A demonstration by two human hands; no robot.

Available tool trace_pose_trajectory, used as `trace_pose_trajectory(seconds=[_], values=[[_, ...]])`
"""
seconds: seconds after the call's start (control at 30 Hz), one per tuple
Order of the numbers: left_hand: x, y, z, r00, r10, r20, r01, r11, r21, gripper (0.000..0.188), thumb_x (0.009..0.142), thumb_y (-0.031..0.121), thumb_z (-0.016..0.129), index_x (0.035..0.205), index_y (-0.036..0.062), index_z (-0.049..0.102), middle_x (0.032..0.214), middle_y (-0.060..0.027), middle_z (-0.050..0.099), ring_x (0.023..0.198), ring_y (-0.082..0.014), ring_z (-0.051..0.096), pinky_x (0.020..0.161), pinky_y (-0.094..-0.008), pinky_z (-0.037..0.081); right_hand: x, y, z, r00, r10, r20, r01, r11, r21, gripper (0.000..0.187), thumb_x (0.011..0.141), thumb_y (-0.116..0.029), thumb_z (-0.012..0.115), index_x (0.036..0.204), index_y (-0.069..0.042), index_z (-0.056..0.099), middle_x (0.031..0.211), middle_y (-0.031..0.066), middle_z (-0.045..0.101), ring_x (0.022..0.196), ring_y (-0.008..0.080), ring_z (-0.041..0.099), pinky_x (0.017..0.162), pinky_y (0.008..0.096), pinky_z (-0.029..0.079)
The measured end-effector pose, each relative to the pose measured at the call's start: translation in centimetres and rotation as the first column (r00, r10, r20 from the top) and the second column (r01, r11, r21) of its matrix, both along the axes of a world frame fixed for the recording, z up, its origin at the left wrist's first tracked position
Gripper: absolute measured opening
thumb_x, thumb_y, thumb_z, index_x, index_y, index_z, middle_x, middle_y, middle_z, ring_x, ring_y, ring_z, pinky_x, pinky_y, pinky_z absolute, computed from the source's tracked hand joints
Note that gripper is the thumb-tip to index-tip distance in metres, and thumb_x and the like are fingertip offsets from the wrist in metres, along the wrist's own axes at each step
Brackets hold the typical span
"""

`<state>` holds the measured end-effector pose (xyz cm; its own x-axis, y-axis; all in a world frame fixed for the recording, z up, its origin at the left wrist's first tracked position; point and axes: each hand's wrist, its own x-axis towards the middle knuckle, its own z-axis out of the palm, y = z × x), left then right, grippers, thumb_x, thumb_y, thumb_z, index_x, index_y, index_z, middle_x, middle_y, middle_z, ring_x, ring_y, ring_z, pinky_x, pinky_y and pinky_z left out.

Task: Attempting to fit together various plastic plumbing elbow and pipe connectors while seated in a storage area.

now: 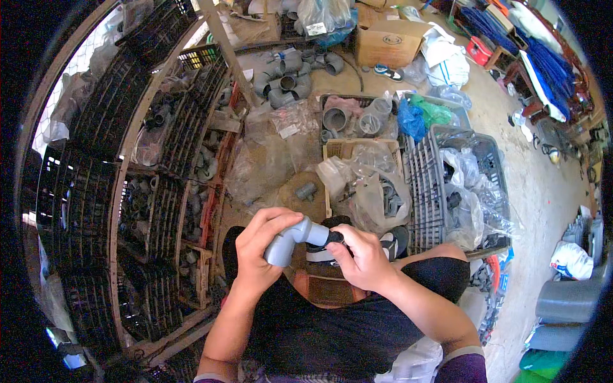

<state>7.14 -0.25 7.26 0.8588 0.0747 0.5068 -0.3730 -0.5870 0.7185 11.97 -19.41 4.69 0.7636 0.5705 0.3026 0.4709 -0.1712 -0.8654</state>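
Observation:
My left hand (257, 247) is closed around a grey plastic pipe elbow (281, 246), with its wide mouth tilted down toward me. The elbow's narrower end points right, toward my right hand (365, 258). In that hand's closed fingers is a small black piece (334, 237), up against the end of the grey fitting. Most of the black piece is covered by the fingers, so its kind cannot be made out. Beyond both hands, a small grey pipe fitting (306, 190) lies on a brownish surface.
Black slatted crates (83, 198) on a wooden rack rise at my left. Ahead stand a beige crate (329, 148) with plastic bags and a grey crate (421, 191) with bagged parts. Several large grey fittings (284, 83) and a cardboard box (391, 48) are farther off.

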Motion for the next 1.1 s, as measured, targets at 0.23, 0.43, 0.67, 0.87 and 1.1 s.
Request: trace_pose_trajectory(seconds=[0.23,0.43,0.67,0.87,1.1], values=[[-0.3,-0.5,-0.3,0.999,0.019,0.030,-0.019,1.000,0.015,0.040,0.064,-0.010,0.065,0.101,0.0043,0.066,0.093,-0.0133,0.062,0.086,-0.0269,0.063,0.074,-0.0316,0.050,-0.1,0.2,-1.5,0.333,0.327,-0.884,0.053,0.930,0.364,0.037,0.099,-0.036,0.045,0.093,-0.002,0.059,0.081,-0.0060,0.057,0.076,0.0034,0.049,0.066,0.0232,0.040],[-0.3,-0.1,-0.4,0.991,0.107,-0.075,-0.112,0.992,-0.063,0.043,0.061,-0.011,0.061,0.100,0.0038,0.066,0.092,-0.0125,0.061,0.085,-0.0260,0.062,0.077,-0.0308,0.048,-0.2,0.9,-0.7,0.958,-0.021,-0.286,0.023,1.000,0.003,0.028,0.091,-0.026,0.059,0.099,0.000,0.056,0.085,0.0109,0.061,0.075,0.0183,0.059,0.065,0.0305,0.047],[-0.5,-0.3,-0.4,0.985,0.133,-0.114,-0.149,0.978,-0.148,0.042,0.061,-0.011,0.058,0.100,0.0033,0.066,0.092,-0.0119,0.061,0.084,-0.0244,0.061,0.077,-0.0293,0.046,1.1,0.1,0.6,0.890,-0.037,0.454,0.098,0.989,-0.111,0.034,0.075,-0.006,0.072,0.106,-0.002,0.058,0.091,0.0145,0.062,0.075,0.0323,0.064,0.067,0.0349,0.052],[-0.6,-0.7,0.1,0.996,0.058,-0.066,-0.066,0.989,-0.136,0.041,0.064,-0.010,0.060,0.102,0.0049,0.066,0.097,-0.0133,0.063,0.091,-0.0268,0.062,0.081,-0.0319,0.048,1.1,-0.5,0.8,0.999,0.050,0.009,-0.049,0.994,-0.102,0.021,0.084,-0.012,0.065,0.098,-0.001,0.056,0.082,0.0114,0.061,0.074,0.0254,0.064,0.063,0.0342,0.050],[-0.9,-0.3,1.8,0.983,-0.093,-0.155,0.074,0.989,-0.128,0.049,0.062,-0.010,0.054,0.108,0.0044,0.064,0.106,-0.0149,0.061,0.099,-0.0282,0.061,0.088,-0.0330,0.046,0.8,-0.5,-3.7,0.680,0.293,-0.672,-0.135,0.951,0.279,0.033,0.099,-0.033,0.044,0.097,-0.003,0.058,0.082,0.0026,0.064,0.071,0.0147,0.064,0.061,0.0304,0.049]])
